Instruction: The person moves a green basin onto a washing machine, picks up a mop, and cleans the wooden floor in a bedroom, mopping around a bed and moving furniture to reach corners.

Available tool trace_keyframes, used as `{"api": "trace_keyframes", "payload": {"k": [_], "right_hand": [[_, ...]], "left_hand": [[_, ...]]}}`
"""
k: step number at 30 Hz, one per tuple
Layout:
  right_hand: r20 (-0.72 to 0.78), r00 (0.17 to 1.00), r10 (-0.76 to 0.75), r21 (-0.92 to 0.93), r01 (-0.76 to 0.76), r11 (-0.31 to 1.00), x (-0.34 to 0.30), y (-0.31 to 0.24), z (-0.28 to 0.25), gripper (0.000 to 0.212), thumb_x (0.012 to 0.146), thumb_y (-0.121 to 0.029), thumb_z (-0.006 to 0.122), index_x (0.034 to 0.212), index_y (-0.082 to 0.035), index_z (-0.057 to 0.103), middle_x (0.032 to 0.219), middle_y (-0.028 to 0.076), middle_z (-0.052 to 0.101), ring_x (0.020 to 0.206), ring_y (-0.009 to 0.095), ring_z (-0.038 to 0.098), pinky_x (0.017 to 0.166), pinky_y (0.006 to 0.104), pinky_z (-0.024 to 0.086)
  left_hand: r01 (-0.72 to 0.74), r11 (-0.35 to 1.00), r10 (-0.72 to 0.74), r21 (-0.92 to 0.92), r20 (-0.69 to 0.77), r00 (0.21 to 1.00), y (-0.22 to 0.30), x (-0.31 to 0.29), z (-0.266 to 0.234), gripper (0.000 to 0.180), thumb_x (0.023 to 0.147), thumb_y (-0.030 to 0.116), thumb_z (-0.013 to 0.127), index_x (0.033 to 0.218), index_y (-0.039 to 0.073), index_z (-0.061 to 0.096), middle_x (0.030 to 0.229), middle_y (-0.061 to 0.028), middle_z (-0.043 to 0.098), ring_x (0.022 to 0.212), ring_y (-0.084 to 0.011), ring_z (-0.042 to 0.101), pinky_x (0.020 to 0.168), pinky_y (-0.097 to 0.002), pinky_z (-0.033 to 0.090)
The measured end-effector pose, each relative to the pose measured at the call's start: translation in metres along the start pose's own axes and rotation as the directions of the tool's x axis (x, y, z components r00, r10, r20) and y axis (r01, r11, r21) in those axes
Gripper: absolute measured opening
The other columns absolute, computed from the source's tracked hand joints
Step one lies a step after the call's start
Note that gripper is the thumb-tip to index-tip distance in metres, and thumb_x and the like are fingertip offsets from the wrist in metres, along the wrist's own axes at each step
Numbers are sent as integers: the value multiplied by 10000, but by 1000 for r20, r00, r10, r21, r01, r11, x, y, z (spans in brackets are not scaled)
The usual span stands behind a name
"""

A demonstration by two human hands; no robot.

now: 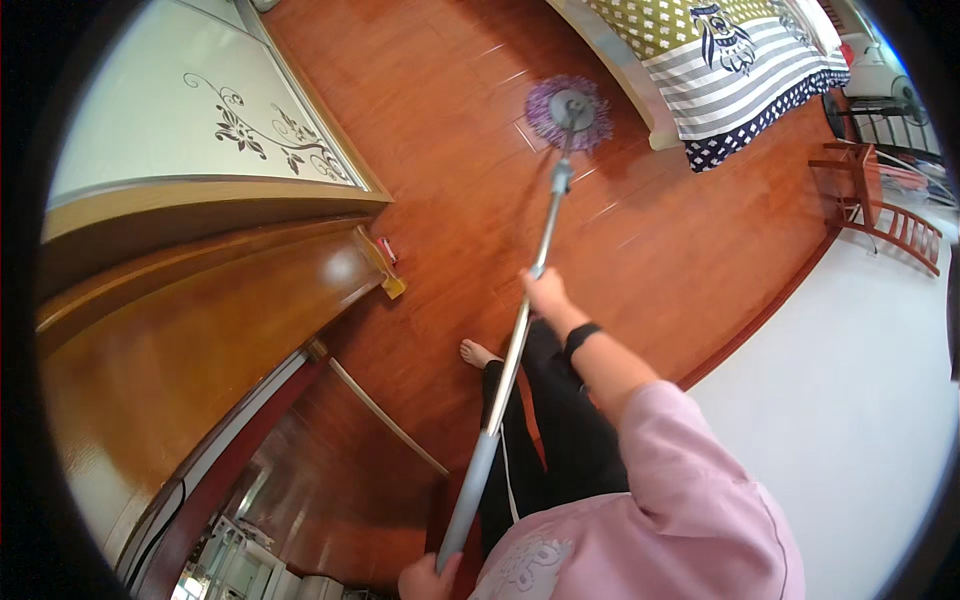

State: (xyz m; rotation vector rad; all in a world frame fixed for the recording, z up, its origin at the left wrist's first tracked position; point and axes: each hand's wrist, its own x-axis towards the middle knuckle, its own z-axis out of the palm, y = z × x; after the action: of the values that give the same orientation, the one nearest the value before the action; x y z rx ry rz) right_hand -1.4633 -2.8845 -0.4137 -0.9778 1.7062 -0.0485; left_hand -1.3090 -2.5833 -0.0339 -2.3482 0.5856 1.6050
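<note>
A mop [507, 385] with a silver pole and a thick grey grip slants from near my body out to the far floor. My right hand [547, 297], with a dark band on its wrist, is closed round the middle of the pole. Low in the view, my left hand [428, 578] is wrapped about the end of the grey grip, partly cut off by the lower edge. The round mop head [568, 112], purple and white strands around a grey disc, rests on the reddish-brown wooden floor [450, 150] beside the bed.
At the far right stands a bed [700, 80] with a patterned cover hanging over its side. A wooden chair [870, 190] and a fan [905, 95] are by the right wall [830, 390]. Left are a white cabinet door [170, 110] with a floral design and a brown wooden door [220, 340].
</note>
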Motion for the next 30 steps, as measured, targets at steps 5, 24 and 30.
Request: {"api": "trace_keyframes", "payload": {"k": [5,24,30], "right_hand": [[-206,978,40,66,-26,997,43,-6,-78,349,785,-284,566,865,47,492,676,157,572,490,235,565,397,361,453],[-13,989,145,294,-135,946,-230,30,194,358,742,-216,519,941,70,437,860,265,577,819,392,577,719,432,462],[107,984,144,177,-162,971,-349,32,310,410,739,-238,540,967,79,415,816,219,583,681,351,606,588,419,499]], "left_hand": [[-78,994,82,-70,52,995,96,26,1,417,807,396,522,731,-13,555,689,-240,529,646,-390,517,560,-419,394],[308,923,-370,-232,-315,874,-275,-86,-54,411,838,364,521,827,-44,575,712,-127,592,619,-232,496,602,-344,403],[63,972,-195,-226,-623,757,-354,-221,-152,362,796,309,545,954,-15,575,754,-99,556,757,-191,512,676,-340,432]]}}
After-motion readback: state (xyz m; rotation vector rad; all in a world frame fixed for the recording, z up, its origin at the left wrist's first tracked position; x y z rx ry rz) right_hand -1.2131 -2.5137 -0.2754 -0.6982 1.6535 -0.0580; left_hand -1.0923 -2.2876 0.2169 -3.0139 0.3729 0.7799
